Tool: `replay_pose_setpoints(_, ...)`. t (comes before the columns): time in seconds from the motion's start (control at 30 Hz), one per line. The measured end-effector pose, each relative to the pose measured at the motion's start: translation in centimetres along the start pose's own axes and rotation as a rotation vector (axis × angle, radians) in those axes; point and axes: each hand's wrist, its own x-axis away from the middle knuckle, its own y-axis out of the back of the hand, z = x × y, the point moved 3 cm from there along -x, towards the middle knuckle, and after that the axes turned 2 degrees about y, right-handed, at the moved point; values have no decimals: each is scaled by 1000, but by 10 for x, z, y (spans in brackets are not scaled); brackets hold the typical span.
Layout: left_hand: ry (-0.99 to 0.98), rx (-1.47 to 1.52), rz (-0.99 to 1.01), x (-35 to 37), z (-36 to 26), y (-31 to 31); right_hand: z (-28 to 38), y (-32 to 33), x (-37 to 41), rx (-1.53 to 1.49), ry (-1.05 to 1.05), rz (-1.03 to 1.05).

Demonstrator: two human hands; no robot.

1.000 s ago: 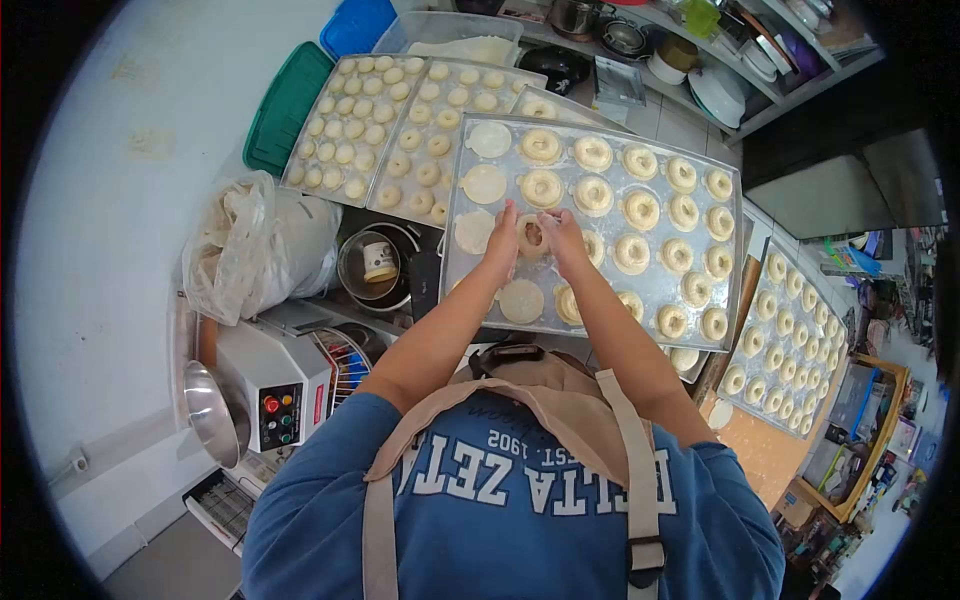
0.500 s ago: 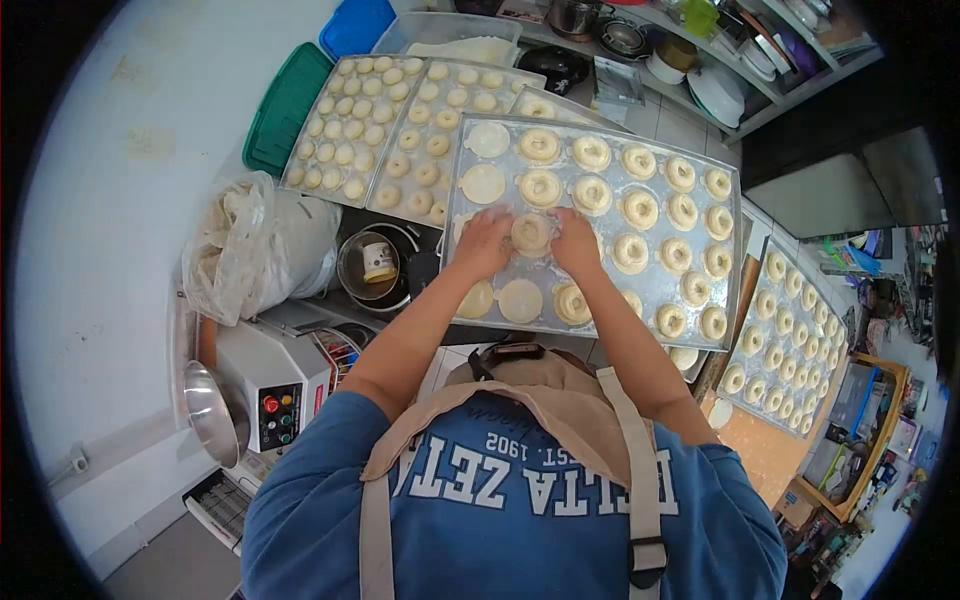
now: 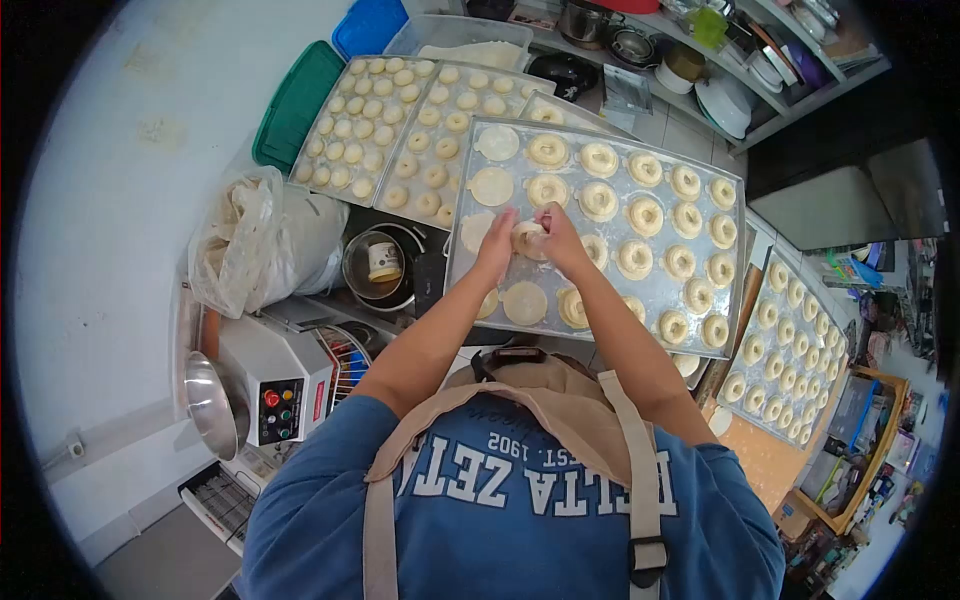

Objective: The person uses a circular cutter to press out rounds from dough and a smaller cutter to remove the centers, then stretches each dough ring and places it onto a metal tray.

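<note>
On a large metal tray [image 3: 600, 325], a dough ring [image 3: 528, 240] sits between my two hands. My left hand [image 3: 496, 245] grips its left side, with the fingers close together and fairly straight. My right hand [image 3: 562, 240] is closed, with thumb and fingers pinching the ring's right edge. Flat dough rounds lie around my left hand, such as a flat dough round [image 3: 525, 303] just below it. To the right stand rows of shaped rings, among them a dough ring [image 3: 634, 259] near my right forearm. My fingers partly cover the ring being worked.
Trays of small dough balls [image 3: 350, 130] stand behind on the left. Another tray of rings [image 3: 775, 345] lies at the right. A pot [image 3: 378, 265] holding a cup, a plastic bag [image 3: 250, 240] and a machine with buttons [image 3: 275, 390] are on the left.
My right hand has turned inward and its fingers have curled onto the dough ring. My left hand has turned more edge-on beside it. The view has shifted slightly.
</note>
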Motion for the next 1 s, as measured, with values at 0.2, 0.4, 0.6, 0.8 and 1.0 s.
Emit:
replay_pose_setpoints(0.2,71,281,121,11,-20,-24,21,12,4,-310,-72,-84)
replay_pose_setpoints(0.4,109,247,141,16,-25,-39,23,21,13,-291,-98,-22)
replay_pose_setpoints(0.6,46,230,2,25,-23,-54,26,21,9,-400,-35,-265)
replay_pose_setpoints(0.8,28,-161,58,20,-35,-46,20,22,6,-381,-66,-88)
replay_pose_setpoints(1.0,118,107,12,31,-35,-52,39,16,17,-312,-142,-74)
